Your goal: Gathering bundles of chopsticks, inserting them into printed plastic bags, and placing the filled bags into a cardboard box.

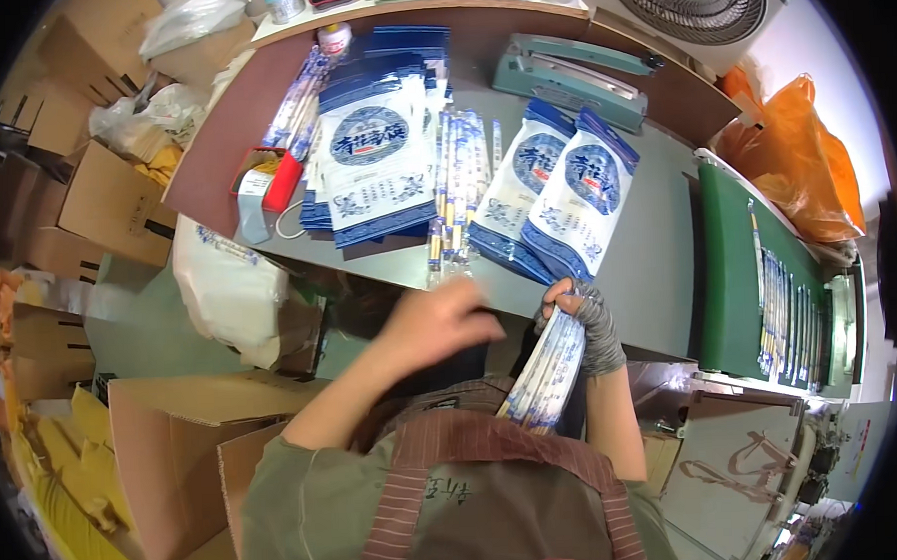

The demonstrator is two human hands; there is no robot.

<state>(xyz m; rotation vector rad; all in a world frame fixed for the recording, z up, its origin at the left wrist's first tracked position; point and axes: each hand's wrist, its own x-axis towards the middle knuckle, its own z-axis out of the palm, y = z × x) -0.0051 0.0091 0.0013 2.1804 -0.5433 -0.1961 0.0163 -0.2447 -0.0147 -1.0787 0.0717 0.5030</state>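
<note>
My right hand (582, 319), its palm and wrist covered in grey wrapping, is closed around a bundle of slim wrapped chopsticks (547, 378) with a blue-and-white pattern. The bundle slants down against my apron. My left hand (438, 325) is bare and smeared by motion in front of the table edge, so its fingers cannot be read. Just beyond it, more wrapped chopsticks (456, 180) lie on the table. Two filled white-and-blue bags (582, 184) rest beyond my right hand. To their left is a stack of flat printed bags (375, 148).
A green heat sealer (572, 79) stands at the table's back. A red box (269, 178) sits at the left, near a further chopstick pile (299, 101). At right, a green conveyor belt (738, 267) carries chopsticks. An open carton (176, 462) stands at lower left.
</note>
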